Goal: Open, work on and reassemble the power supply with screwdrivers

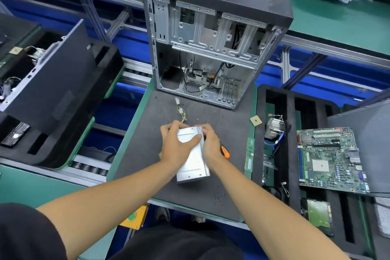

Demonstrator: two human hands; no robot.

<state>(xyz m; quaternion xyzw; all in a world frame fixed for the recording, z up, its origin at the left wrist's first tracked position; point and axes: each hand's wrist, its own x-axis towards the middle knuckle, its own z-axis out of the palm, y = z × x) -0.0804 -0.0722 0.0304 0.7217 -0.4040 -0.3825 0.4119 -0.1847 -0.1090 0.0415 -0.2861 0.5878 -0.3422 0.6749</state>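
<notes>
The silver metal power supply point(193, 162) lies on the dark mat point(152, 154) in front of me. My left hand point(176, 143) grips its far left end, thumb laid across the top. My right hand point(211, 143) holds its far right edge, and an orange-and-black screwdriver point(225, 151) pokes out from under that hand. Whether the hand grips the screwdriver is hidden. A yellow-and-black cable with a white plug point(179, 110) runs from the far end of the power supply across the mat.
An open computer case point(211, 34) stands upright at the back of the mat. A CPU chip point(255, 121) and a RAM stick point(249, 154) lie at the mat's right edge. A foam tray point(291, 154) on the right holds a heatsink point(274, 129) and motherboard point(331, 158). Black trays stand left.
</notes>
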